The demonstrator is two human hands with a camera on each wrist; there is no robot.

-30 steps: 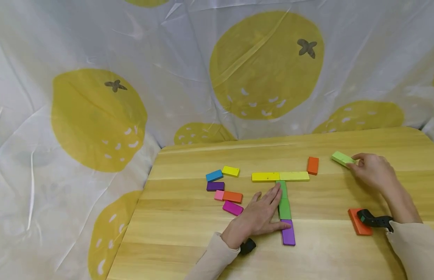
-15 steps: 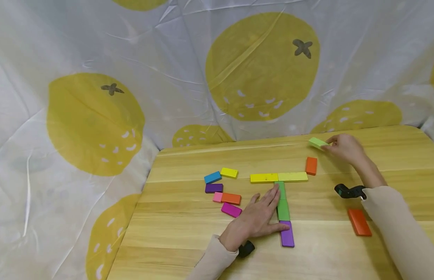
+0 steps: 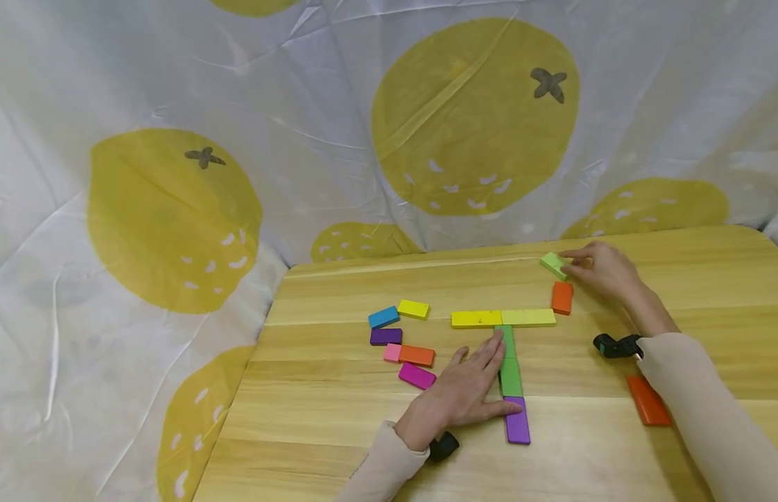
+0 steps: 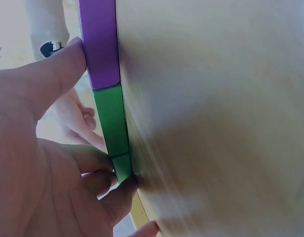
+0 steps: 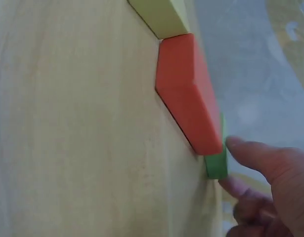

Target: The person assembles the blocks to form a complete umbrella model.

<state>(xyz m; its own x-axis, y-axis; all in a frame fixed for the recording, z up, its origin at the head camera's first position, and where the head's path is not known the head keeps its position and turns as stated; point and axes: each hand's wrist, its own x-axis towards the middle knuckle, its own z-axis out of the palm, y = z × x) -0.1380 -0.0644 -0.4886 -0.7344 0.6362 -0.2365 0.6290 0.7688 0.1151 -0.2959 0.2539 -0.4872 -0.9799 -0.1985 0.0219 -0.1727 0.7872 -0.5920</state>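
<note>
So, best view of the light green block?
Head view: the light green block shows most of its top. In the right wrist view, the orange block partly hides it; the left wrist view doesn't show it.

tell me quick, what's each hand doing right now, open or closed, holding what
Left hand: open, thumb on the light purple block.
Right hand: closed, pinching the light green block.

head: forward, down, wide | wrists: close, rolled sideways | head/left wrist share: purple block [image 3: 518, 428]
</note>
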